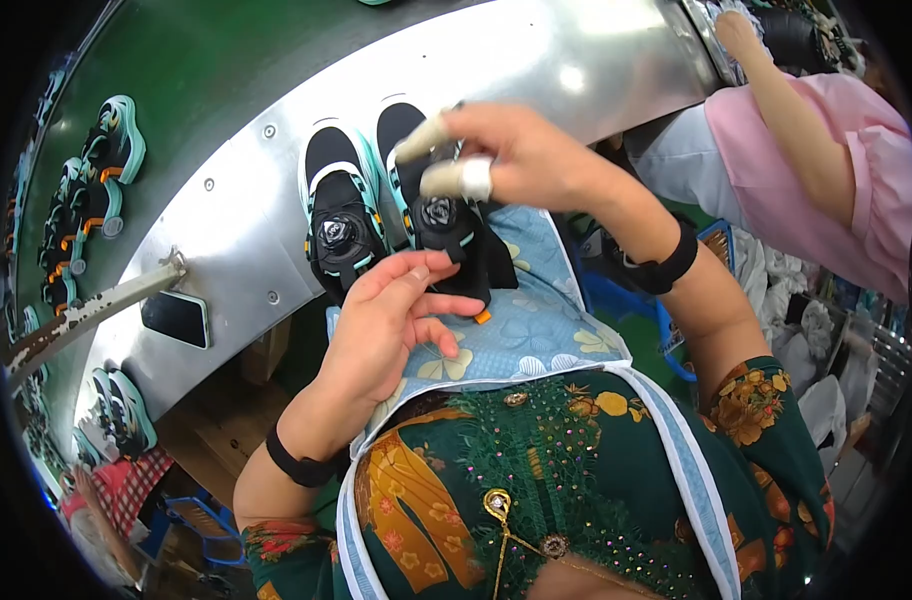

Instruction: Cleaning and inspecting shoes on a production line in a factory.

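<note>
Shoes (334,195) sit beside the curled left hand (394,312), grip unclear, and arched right hand (511,155), fingers parted.

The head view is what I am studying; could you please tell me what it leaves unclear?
In the head view:
Right shoe: middle partly hidden behind the right hand.
Left hand: its own fingers hide whether it pinches anything.
Co-worker in pink: head cut off by the right edge.
</note>
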